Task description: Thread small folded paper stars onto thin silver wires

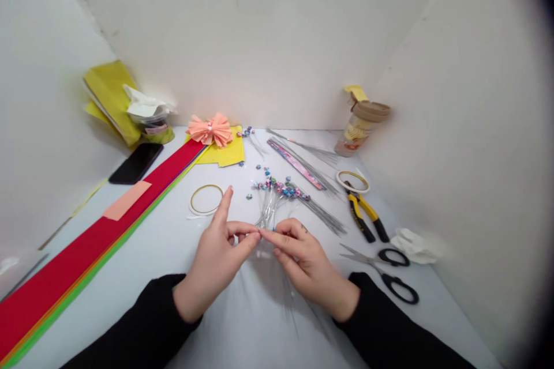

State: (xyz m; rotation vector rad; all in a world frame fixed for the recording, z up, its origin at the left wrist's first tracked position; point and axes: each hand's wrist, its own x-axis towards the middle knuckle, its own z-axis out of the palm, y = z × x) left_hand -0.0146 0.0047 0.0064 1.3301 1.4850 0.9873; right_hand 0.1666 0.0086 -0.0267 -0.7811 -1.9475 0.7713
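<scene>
My left hand [220,252] pinches with thumb and fingertip at the middle of the table, its index finger stretched forward. The fingertips of my right hand [300,256] meet it there, also pinched. What lies between them is too small to make out. Just beyond and under the fingers is a bunch of thin wire stems [269,207] topped with small shiny folded stars [283,187] in blue, pink and green. Some wire ends run back below the hands. A few loose stars [249,196] lie near the bunch.
To the right are straight wires [324,214], a tape roll [354,181], pliers [361,213], scissors [383,268], a crumpled tissue [415,246] and a cup [361,130]. Leftward are another tape roll [190,203], long coloured paper [86,242], a pink bow [210,131] and a phone [135,164].
</scene>
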